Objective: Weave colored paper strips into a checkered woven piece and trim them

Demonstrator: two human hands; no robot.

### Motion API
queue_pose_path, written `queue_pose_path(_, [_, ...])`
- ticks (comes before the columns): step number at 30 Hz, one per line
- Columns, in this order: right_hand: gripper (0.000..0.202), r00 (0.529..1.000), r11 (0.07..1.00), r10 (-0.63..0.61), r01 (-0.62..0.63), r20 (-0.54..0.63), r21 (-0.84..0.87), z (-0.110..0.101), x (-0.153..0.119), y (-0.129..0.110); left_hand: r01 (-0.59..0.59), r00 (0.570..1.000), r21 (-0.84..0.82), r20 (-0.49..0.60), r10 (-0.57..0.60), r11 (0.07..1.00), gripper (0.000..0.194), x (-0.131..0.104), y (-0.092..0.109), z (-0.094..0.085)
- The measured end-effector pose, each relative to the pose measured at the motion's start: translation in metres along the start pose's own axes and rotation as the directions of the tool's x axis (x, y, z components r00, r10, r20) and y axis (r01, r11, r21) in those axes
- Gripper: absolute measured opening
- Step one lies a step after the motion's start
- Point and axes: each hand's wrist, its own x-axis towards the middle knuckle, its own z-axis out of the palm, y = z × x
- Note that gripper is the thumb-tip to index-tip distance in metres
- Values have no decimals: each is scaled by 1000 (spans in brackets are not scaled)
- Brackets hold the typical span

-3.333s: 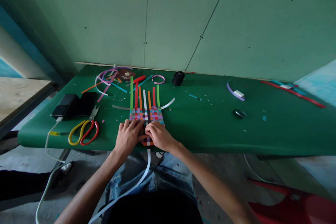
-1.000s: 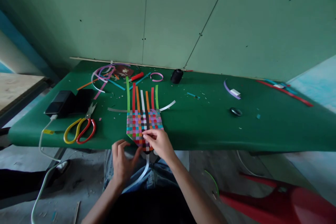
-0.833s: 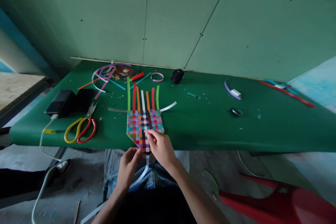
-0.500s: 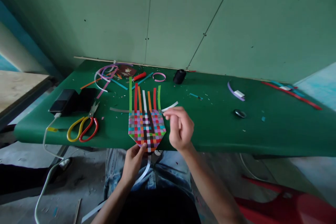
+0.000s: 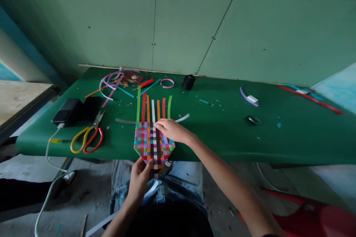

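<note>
A colourful checked piece woven from flat strips lies at the table's front edge, its pointed end towards me. Loose green, red, orange and white strip ends stick out from its far side. My left hand grips the lower left edge, thumb on top. Over the weave's upper right part reaches my right hand, its fingers pinched at a strip near the foot of the white end. Which strip they hold is partly hidden. A long white strip hangs below the point, over my lap.
Scissors with yellow and red handles lie left, by a black device with a white cable. Behind are coiled strips, a red-handled tool and a black thread spool. A dark oval object sits right.
My right hand has moved left from beside the weave's right edge onto its upper middle, fingers now pinched there. My left hand keeps its grip at the lower edge.
</note>
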Motion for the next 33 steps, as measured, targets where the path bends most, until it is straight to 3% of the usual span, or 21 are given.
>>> queue_pose_path(2, [22, 994, 995, -61, 67, 86, -71, 6, -1, -3, 10, 1000, -12, -29, -10, 1000, 53, 1, 3, 3])
queue_pose_path(5, [11, 984, 981, -91, 115, 152, -158, 17, -2, -7, 34, 999, -54, -39, -36, 998, 50, 3, 9, 6])
queue_pose_path(11, [17, 993, 974, -104, 113, 57, -197, 30, -42, -23, -8, 1000, -35, 15, 9, 999, 47, 3, 12, 7])
queue_pose_path(14, [14, 999, 980, -26, 19, -31, -200, 29, -66, -38, -59, 998, -3, 37, 59, 998, 42, 2, 11, 8])
queue_pose_path(17, [8, 986, 986, 142, -148, -82, -73, 29, -81, -52, -128, 991, 47, 32, 127, 991, 39, 1, 14, 10])
queue_pose_path(20, [22, 958, 959, 266, -253, -106, 127, 30, -87, -62, -195, 981, 111, 17, 195, 974, 40, 1, 20, 14])
queue_pose_path(26, [29, 909, 823, 402, -307, -108, 478, 35, -86, -60, -254, 965, 184, -14, 260, 950, 39, 0, 31, 21])
queue_pose_path(30, [31, 881, 689, 472, -352, -24, 633, 34, -84, -56, -265, 959, 229, -36, 280, 937, 38, -2, 33, 23])
queue_pose_path(33, [28, 888, 641, 457, -368, 50, 674, 29, -83, -53, -277, 954, 278, -32, 297, 920, 38, -4, 34, 23])
